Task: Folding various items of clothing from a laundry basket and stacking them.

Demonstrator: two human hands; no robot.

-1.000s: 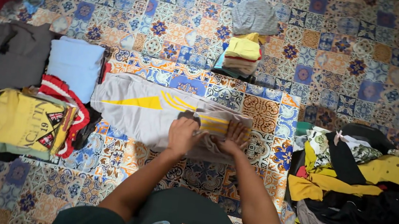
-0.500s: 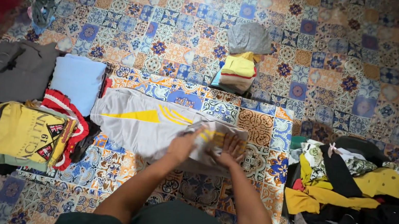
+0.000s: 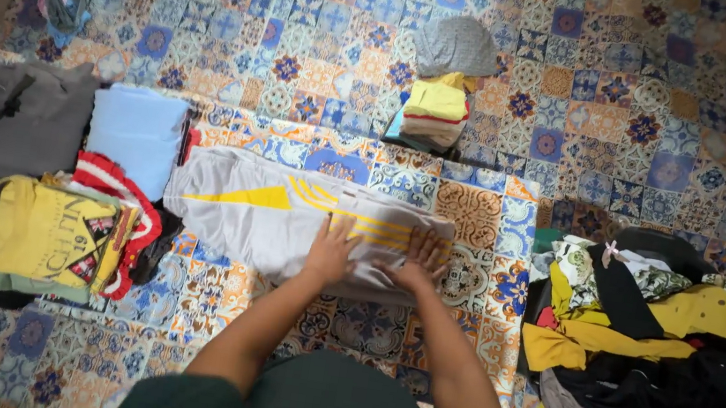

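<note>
While the grey trousers (image 3: 286, 214) with yellow stripes lie flat on the patterned floor (image 3: 644, 92), their folded right end is pressed down by the left hand (image 3: 330, 251) and the right hand (image 3: 417, 257), fingers spread flat. An even crease is best got by smoothing outward with both palms. A yellow shirt (image 3: 38, 229) and blue cloth (image 3: 138, 135) are stacked left; an unsorted heap (image 3: 655, 349) crowds the right.
</note>
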